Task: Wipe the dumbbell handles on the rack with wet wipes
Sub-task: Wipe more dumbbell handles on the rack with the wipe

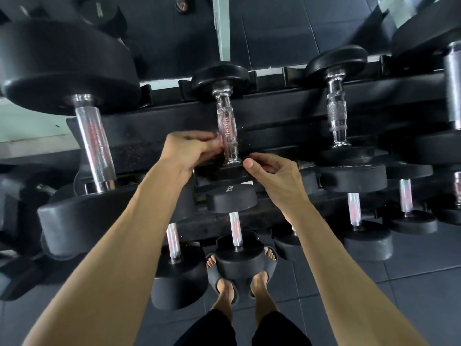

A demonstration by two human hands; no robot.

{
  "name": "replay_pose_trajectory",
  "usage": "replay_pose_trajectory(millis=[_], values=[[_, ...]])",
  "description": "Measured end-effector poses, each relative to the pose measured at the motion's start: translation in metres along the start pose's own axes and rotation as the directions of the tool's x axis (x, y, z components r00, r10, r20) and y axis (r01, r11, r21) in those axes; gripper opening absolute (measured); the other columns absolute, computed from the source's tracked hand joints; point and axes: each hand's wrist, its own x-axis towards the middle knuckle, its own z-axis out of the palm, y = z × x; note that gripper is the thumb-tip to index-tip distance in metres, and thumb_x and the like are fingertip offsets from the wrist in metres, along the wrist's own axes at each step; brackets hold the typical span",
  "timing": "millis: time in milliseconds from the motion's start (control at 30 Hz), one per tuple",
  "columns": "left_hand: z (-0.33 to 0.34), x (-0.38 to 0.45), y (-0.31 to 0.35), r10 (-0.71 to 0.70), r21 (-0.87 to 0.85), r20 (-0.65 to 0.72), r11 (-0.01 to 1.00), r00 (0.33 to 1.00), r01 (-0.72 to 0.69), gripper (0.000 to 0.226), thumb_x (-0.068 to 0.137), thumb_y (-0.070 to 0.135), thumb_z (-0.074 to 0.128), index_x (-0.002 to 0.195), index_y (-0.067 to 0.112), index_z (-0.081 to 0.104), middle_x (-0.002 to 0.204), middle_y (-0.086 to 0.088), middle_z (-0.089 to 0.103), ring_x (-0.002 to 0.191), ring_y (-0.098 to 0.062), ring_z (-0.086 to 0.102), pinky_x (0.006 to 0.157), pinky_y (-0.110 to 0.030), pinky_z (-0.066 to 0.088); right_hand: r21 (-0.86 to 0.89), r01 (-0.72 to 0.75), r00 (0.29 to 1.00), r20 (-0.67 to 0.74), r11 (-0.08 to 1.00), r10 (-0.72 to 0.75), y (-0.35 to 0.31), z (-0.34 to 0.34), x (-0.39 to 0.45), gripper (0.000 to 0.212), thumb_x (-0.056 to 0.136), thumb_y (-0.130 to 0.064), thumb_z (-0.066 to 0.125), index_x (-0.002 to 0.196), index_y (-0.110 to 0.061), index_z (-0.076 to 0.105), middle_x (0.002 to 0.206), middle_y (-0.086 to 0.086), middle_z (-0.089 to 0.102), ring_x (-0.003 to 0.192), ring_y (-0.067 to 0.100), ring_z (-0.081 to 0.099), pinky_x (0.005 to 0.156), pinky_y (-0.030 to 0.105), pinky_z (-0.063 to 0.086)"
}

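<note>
Judging progress: the task is taken to be in its early or middle part; no wet wipe can be made out in either hand, so whether wiping has begun cannot be told.
Handle in hand: the middle dumbbell handle (pixel 227 131) on the top tier of the rack (pixel 287 106) is being attended to; its knurled chrome looks streaked, though wetness cannot be confirmed.
Work left: the handles to either side and on the lower tiers are judged to remain; the large handle (pixel 96 143) lies well to the outer side of the left hand, the small knurled handle (pixel 336 113) beyond and to the outer side of the right hand.
Left hand: the left hand (pixel 192 151) is held with fingers curled against the handle's lower part, fingertips touching the chrome; what is pinched, if anything, is hidden.
Right hand: the right hand (pixel 272 176) is curled loosely, thumb forward, resting on the near weight head (pixel 224 171) just below the handle; nothing is seen to be held in it.
Handle's place: between the two hands, just beyond the fingertips of both.
</note>
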Motion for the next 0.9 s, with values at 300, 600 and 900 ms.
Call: replay_pose_trajectory(millis=[300,600,900], values=[[0.008,0.003,0.006,0.03,-0.076,-0.038,0.997,0.999,-0.033,0.011,0.075,0.002,0.08,0.081,0.007,0.072,0.075,-0.002,0.076,0.07,-0.011,0.073,0.064,-0.017,0.055,0.007,0.007,1.0,0.018,1.0,-0.007,0.002,-0.002,0.001,0.065,0.066,-0.061,0.072,0.117,-0.02,0.073,0.105,-0.008,0.074,0.1,0.002,0.068,0.083,0.012,0.049],[0.011,0.018,0.013,0.173,-0.003,-0.079,0.985,0.982,-0.174,0.021,0.079,-0.002,0.077,0.094,0.011,0.071,0.083,-0.001,0.076,0.072,-0.011,0.072,0.068,-0.02,0.056,-0.004,0.02,1.0,0.016,1.0,-0.02,0.003,-0.004,0.003,0.066,0.063,-0.065,0.073,0.113,-0.021,0.074,0.103,-0.006,0.075,0.1,0.006,0.069,0.09,0.019,0.051],[0.017,0.016,0.013,0.102,-0.053,-0.16,0.992,0.982,-0.112,0.012,0.077,-0.001,0.078,0.084,0.006,0.072,0.078,-0.003,0.075,0.073,-0.014,0.073,0.072,-0.023,0.059,-0.022,0.025,0.999,0.036,0.999,-0.024,0.001,-0.005,0.004,0.067,0.064,-0.064,0.072,0.115,-0.02,0.073,0.103,-0.008,0.074,0.097,0.003,0.069,0.089,0.019,0.052]])
